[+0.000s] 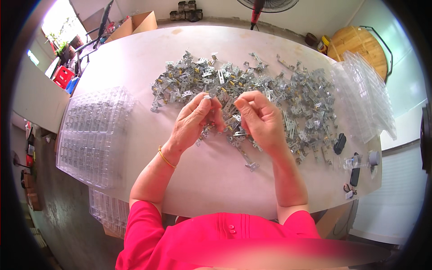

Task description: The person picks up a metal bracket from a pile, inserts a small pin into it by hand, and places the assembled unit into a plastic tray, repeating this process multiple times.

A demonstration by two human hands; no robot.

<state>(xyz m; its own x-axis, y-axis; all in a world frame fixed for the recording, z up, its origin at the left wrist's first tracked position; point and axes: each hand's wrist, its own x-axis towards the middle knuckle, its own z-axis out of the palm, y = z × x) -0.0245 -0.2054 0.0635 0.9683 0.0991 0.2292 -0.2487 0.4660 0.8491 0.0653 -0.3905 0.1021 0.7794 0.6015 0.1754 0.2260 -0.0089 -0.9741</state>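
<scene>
Both hands work above the table's near edge: our left hand (194,122) pinches a small metal bracket (207,96), right hand (259,118) fingers curled narrow. Bracket pile (252,90) remains large; tray stack (92,135) at left edge partly filled.

Open brown cardboard box (140,22) (far left)

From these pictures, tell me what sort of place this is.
Probably a small assembly or packing workshop: a pile of small metal parts on a work table, and stacked clear plastic trays.

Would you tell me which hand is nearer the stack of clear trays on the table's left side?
Left. The left hand is closer to the clear trays; the right hand is farther across.
</scene>
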